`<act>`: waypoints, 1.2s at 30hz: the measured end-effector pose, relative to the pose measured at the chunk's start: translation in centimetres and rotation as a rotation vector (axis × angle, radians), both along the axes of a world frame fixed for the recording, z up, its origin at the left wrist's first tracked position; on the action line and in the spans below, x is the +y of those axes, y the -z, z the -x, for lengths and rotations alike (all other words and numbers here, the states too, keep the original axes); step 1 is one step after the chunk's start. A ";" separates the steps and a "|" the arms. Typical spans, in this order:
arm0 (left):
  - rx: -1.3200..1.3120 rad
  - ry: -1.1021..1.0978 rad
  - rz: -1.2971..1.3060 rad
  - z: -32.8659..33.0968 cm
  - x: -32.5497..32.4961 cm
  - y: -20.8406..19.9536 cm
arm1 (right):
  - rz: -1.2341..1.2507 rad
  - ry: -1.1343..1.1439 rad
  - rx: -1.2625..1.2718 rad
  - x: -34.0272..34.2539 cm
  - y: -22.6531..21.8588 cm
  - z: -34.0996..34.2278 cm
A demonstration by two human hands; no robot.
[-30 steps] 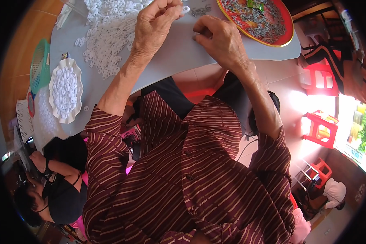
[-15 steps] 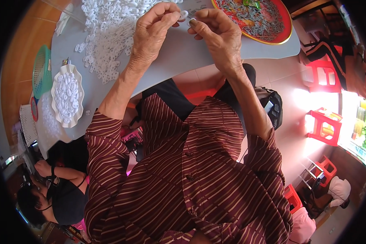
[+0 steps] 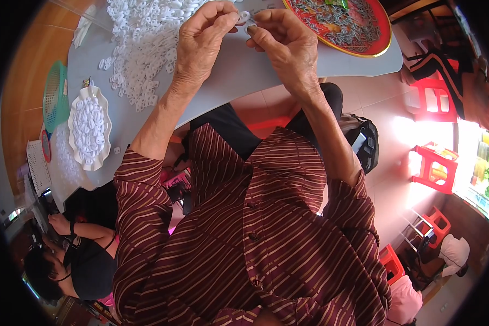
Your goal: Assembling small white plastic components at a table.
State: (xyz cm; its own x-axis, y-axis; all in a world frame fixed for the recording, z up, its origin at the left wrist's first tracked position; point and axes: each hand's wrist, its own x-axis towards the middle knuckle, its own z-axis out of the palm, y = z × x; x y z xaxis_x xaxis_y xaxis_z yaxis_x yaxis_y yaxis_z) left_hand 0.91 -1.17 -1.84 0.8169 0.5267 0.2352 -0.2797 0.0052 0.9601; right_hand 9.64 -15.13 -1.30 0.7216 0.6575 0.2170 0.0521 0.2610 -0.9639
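Between the thumb and finger of my left hand [image 3: 201, 46] is a small white plastic piece [image 3: 244, 17] with a hole in it. My right hand [image 3: 290, 46] is pinched just to the right of this piece, its fingertips very close to it or touching. Whatever the right fingertips grip is too small to make out. To the left of my hands spreads a big heap of similar white plastic pieces [image 3: 144, 65]. On the right stands a red round tray [image 3: 384, 33] with a gold rim, strewn with many small grey metal pins [image 3: 358, 35].
A white scalloped dish [image 3: 110, 122] full of white pieces stands at the grey table's [image 3: 217, 89] left side, beside a green basket [image 3: 56, 98]. Another person [image 3: 87, 261] sits at lower left. Red stools [image 3: 434, 168] stand on the floor at right.
My right hand has shifted slightly left, bringing its fingertips closer to the white piece. My left hand has moved a little up and left with the piece still in it.
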 end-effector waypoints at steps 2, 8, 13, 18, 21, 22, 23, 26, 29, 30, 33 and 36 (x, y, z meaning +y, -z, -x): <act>-0.006 -0.001 0.004 0.0 0.0 0.1 | -0.008 0.008 -0.024 0.0 0.2 0.1; -0.011 -0.009 0.024 0.1 -0.2 0.1 | -0.004 0.008 -0.074 0.1 0.4 0.1; -0.011 0.017 -0.010 0.0 0.1 0.2 | -0.005 -0.005 -0.084 0.0 0.5 -0.1; 0.056 0.058 -0.030 0.2 0.3 -0.6 | -0.034 0.005 -0.024 -0.1 0.3 -0.2; 0.037 0.048 -0.028 0.1 0.4 0.0 | 0.002 -0.013 -0.064 -0.2 0.4 -0.2; 0.020 0.036 -0.034 0.1 0.3 0.0 | 0.004 -0.020 -0.077 -0.3 0.3 -0.2; 0.020 0.037 -0.034 0.0 0.3 0.0 | 0.006 -0.027 -0.090 -0.3 0.3 -0.3; 0.009 0.016 -0.033 0.1 -0.2 -0.2 | -0.007 -0.045 -0.072 -0.5 0.2 -0.2; 0.001 0.006 0.005 0.1 -0.5 -0.4 | 0.026 -0.049 -0.075 -0.8 -0.5 -0.1; -0.006 0.008 0.035 0.1 -0.4 -0.6 | 0.027 -0.048 -0.073 -0.8 -0.5 -0.1; 0.002 0.014 0.071 0.2 -0.3 -0.5 | 0.040 -0.052 -0.075 -0.7 -0.4 0.0; 0.019 0.029 0.063 0.2 -0.3 -0.3 | 0.014 -0.026 -0.091 -0.6 -0.2 -0.1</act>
State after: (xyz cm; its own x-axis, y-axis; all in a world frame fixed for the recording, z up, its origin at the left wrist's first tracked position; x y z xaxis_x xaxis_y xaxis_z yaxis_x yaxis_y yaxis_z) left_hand 0.73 -1.51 -1.49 0.8362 0.5158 0.1861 -0.2600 0.0741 0.9628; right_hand 9.75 -15.69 -1.08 0.6817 0.6794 0.2715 0.1334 0.2495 -0.9591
